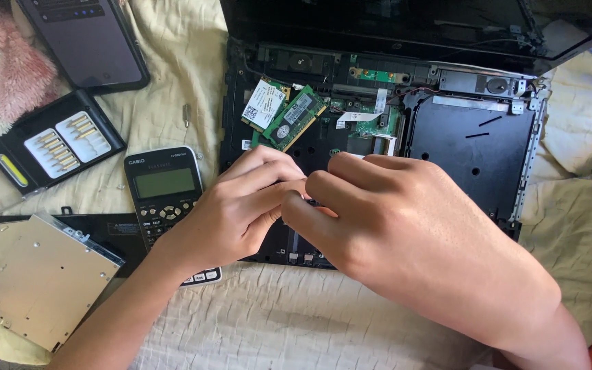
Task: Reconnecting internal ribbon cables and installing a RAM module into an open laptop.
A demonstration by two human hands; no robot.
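laptop chassis (474,147): opened, keyboard deck off, internals bare; lies on cream cloth (296,315), centre-right of view, screen (378,20) tilted back at top.
work spot: front-middle of chassis, under both hands; the part there is hidden.
left hand (241,205): comes in from lower left, fingers curled, tips pinched toward right hand; what they pinch, can't tell.
right hand (405,226): comes in from lower right, knuckles up, fingers bent, tips meeting left hand's; grip contents hidden.
doing it well (judgement): small light pulls, fingertips only, wrists low, keep clear of the boards.
green memory module (294,118): tilted up in slot, just above hands.
white-labelled card (263,103): touching module's left side.
calculator (164,192): left of chassis, partly under left wrist.
optical drive (35,274): silver, out of chassis, lower left.
bit case (53,147): open, upper left.
tablet (83,41): dark, top left.
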